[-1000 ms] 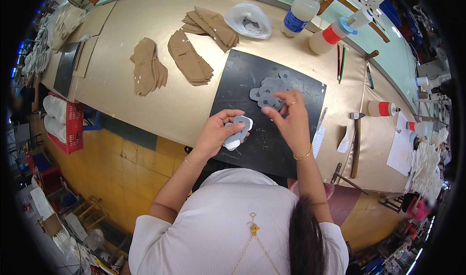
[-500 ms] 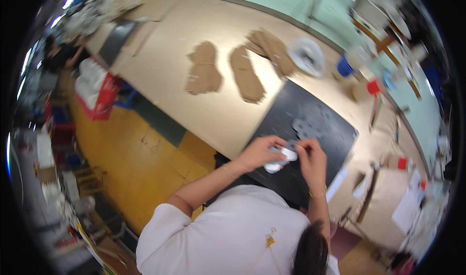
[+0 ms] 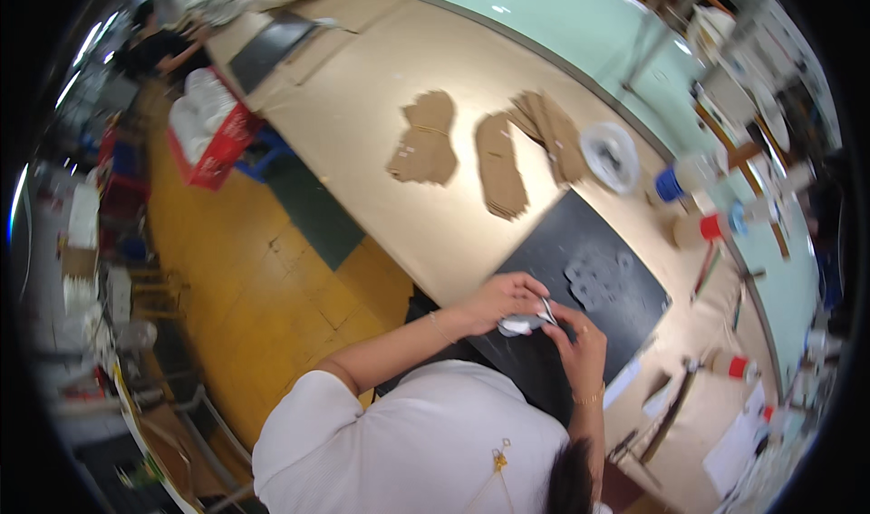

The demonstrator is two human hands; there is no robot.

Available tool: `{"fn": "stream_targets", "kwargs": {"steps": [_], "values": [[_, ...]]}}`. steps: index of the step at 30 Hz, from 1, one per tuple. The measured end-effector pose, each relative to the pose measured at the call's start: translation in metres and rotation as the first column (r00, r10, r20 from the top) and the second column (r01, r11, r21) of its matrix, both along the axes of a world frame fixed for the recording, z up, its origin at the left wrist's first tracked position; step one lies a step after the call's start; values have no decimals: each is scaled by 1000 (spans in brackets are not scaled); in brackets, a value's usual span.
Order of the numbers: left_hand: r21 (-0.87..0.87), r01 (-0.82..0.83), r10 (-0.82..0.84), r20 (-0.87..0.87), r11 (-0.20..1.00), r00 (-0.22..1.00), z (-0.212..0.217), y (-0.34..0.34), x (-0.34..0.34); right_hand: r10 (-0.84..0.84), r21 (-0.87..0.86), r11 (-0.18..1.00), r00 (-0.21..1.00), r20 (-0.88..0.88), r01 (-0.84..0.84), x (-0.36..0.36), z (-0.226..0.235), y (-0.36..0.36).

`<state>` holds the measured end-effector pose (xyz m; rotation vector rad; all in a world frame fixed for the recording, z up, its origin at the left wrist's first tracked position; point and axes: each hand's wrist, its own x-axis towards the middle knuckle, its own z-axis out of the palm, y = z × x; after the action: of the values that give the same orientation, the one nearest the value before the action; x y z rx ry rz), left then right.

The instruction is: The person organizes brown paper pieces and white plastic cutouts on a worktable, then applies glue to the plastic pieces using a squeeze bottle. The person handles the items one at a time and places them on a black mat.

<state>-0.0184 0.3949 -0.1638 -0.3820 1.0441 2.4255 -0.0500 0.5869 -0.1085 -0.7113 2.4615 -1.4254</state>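
Note:
My left hand (image 3: 501, 303) is closed around a small white and grey piece (image 3: 518, 324), perhaps folded; its exact kind is too small to tell. My right hand (image 3: 580, 340) pinches the right edge of the same piece, where a dark rim shows. Both hands are close together above the near left part of a black mat (image 3: 555, 238). Just beyond them on the mat lie several thin grey rounded pieces (image 3: 594, 283), some overlapping.
Brown flat cutouts lie stacked beyond the mat: a banded bundle (image 3: 424, 142), a long stack (image 3: 501, 169) and a fanned stack (image 3: 553, 138). A white bowl (image 3: 609, 158), capped bottles (image 3: 698, 230) and a hammer-like tool (image 3: 672, 414) are rightward. A red crate (image 3: 213, 151) stands left; another person (image 3: 168, 47) sits farther off.
The view has shifted, so the table's things appear farther right and lower. My right hand has come lower and closer to my left, both still on the white and grey piece.

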Motion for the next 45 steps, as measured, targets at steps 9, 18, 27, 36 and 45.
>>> {"fn": "stream_targets", "kwargs": {"steps": [9,18,27,36,45], "values": [[7,1,-1,107,1000,994,16,1,-10,-354,5,935,935,26,354,-22,-17,14],[-57,22,-22,7,998,1000,23,1,-4,-270,32,963,958,93,269,-20,-5,8],[-327,-1,-82,-243,945,967,15,9,-3,-187,22,980,884,428,197,-13,-16,0],[-195,68,-86,-84,978,993,17,6,-5,-417,-64,869,796,438,490,-30,-23,13],[-69,2,-2,4,998,1000,18,1,-5,-5,37,999,987,164,-1,-20,5,14]]}}
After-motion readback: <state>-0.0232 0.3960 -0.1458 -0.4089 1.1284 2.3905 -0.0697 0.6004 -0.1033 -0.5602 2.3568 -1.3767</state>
